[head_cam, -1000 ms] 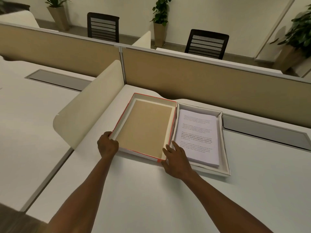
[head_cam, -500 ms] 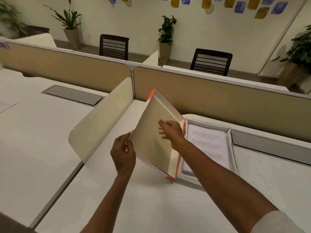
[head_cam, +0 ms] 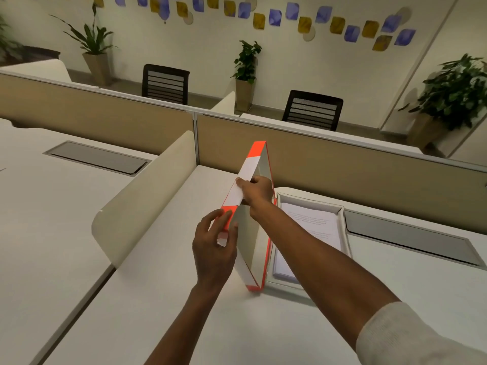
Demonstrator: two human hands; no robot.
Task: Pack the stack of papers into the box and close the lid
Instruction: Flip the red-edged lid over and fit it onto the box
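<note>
The orange-and-white lid [head_cam: 251, 248] stands almost upright on its long edge, its hollow side facing right toward the box. My left hand [head_cam: 214, 248] grips the lid's near side wall. My right hand [head_cam: 255, 189] holds its upper rim. Just right of the lid lies the shallow white box [head_cam: 345, 230] on the desk, with the stack of printed papers [head_cam: 313, 227] flat inside it. My right forearm crosses over the box's near end and hides part of the papers.
A curved cream divider [head_cam: 147, 191] rises at the left of the lid. A tan partition wall [head_cam: 342, 164] runs along the back of the desk. A grey cable hatch [head_cam: 411, 241] sits in the desk right of the box.
The lid lay flat and open-side-up beside the box, then both hands lifted its left side. It now stands nearly vertical, tipping rightward toward the box. The view has tilted up.
</note>
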